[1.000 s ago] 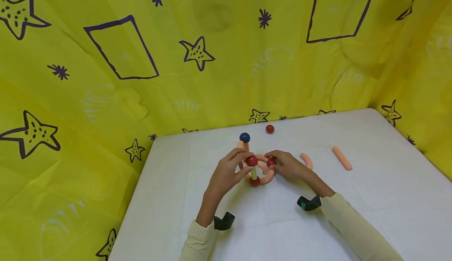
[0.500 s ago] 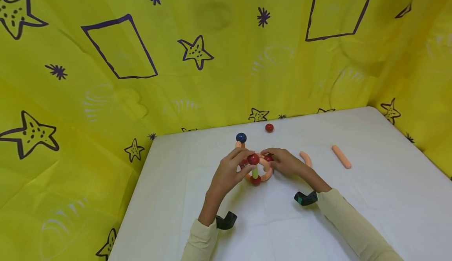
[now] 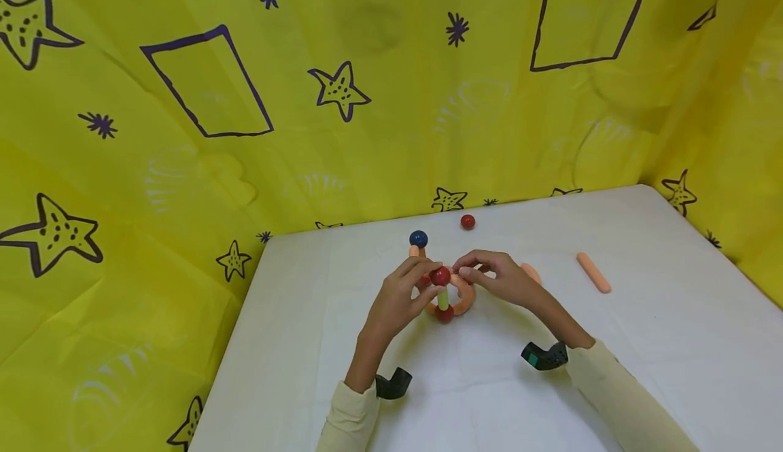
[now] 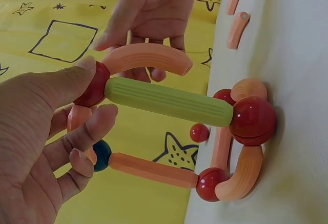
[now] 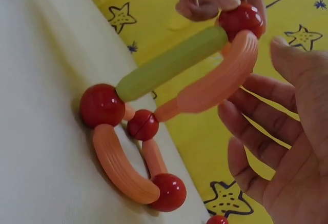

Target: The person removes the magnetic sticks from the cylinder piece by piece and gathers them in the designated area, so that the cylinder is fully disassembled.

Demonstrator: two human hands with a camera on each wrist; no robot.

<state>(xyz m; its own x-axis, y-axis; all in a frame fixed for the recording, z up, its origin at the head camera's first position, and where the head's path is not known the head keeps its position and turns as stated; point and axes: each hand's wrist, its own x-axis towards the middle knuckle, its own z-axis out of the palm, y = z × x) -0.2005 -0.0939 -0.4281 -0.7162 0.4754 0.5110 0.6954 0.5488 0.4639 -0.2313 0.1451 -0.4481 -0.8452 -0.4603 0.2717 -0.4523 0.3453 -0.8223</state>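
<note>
My left hand [image 3: 391, 299] pinches a red ball [image 4: 95, 85] at the top of a magnetic stick-and-ball frame. From that ball a green stick [image 4: 169, 101] runs down to another red ball [image 5: 102, 105] at the base. A curved orange stick [image 5: 220, 78] also leaves the top ball, its far end unattached. My right hand [image 3: 504, 279] is beside this curved stick, fingers loosely extended and nearly straight behind it, thumb apart. Curved orange sticks and red balls form the base ring on the table. A blue ball [image 3: 419, 238] tops the frame's far side.
A loose red ball [image 3: 467, 222] lies near the table's back edge. To the right are a straight orange stick [image 3: 593, 272] and a curved one [image 3: 531, 273], partly hidden by my right hand. Yellow patterned cloth [image 3: 391, 153] hangs behind the white table [image 3: 293, 343].
My right hand has left a red ball on the base ring and come up beside the curved stick. My left hand keeps its pinch, shifted slightly right.
</note>
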